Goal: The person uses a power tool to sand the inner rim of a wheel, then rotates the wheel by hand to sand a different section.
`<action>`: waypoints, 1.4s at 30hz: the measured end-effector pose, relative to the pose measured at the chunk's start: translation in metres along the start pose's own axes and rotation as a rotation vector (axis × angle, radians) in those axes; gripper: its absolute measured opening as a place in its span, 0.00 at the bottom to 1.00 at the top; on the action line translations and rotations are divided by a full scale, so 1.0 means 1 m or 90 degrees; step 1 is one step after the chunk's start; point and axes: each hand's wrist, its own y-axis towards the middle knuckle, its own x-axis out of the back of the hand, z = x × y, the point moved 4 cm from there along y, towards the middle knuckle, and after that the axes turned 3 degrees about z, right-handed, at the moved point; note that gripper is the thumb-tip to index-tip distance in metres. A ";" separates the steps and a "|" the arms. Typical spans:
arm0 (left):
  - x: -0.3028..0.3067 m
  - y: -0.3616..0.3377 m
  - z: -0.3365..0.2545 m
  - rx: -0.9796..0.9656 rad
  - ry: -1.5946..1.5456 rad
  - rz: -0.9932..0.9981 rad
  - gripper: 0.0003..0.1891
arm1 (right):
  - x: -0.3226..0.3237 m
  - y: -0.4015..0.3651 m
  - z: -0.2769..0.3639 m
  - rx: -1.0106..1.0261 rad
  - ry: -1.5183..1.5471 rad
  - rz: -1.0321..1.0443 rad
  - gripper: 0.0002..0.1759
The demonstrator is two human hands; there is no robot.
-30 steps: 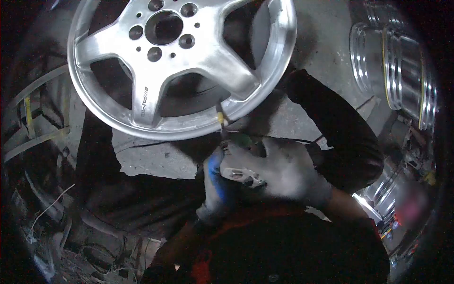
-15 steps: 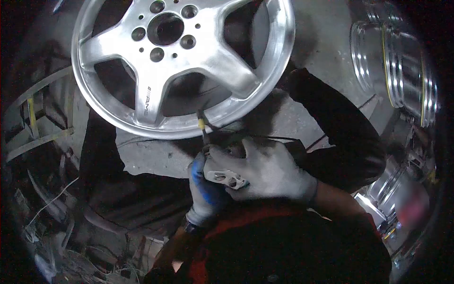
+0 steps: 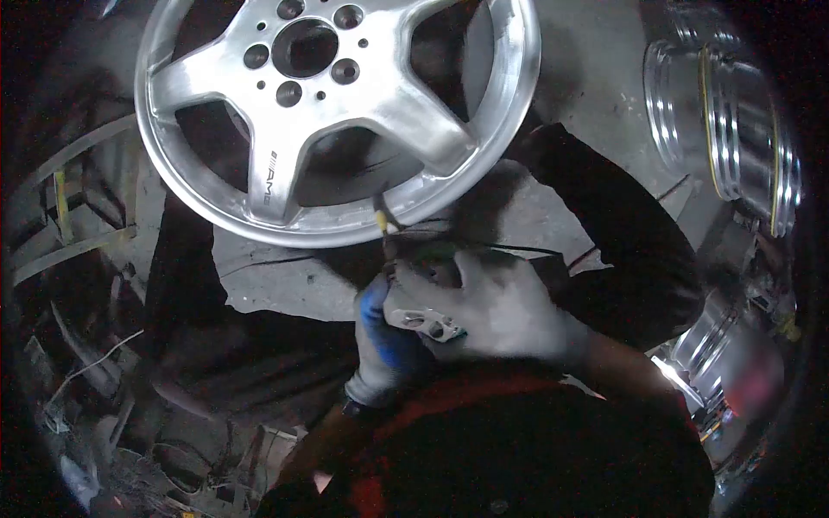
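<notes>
A silver five-spoke alloy wheel [image 3: 285, 226] lies in front of me, with dark lettering on its lower spoke. My left hand [image 3: 384, 345], in a grey and blue glove, is wrapped round the front of a hand-held die grinder [image 3: 421, 321]. Gripping the same tool's body from the right is my gloved right hand [image 3: 509, 306], slightly blurred. The grinder's thin shaft points up at the wheel, with a yellow band [image 3: 382, 221] near its dark tip. That tip overlaps the lower rim in this view. Part of the tool is hidden by the gloves.
Polished wheel rims [image 3: 725, 121] stand at the upper right, with another shiny rim [image 3: 704, 341] lower down. A frame with yellow tape [image 3: 62, 203] is at the left, above cluttered scrap [image 3: 173, 466]. My dark-clothed legs [image 3: 622, 207] flank the wheel.
Both hands and the grinder have shifted slightly right and the hands a little down. The tip has moved right along the rim. The wheel appears marginally higher and further right.
</notes>
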 end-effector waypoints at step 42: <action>0.016 -0.019 0.006 0.027 -0.023 -0.006 0.32 | 0.009 -0.011 0.009 0.031 -0.019 0.024 0.42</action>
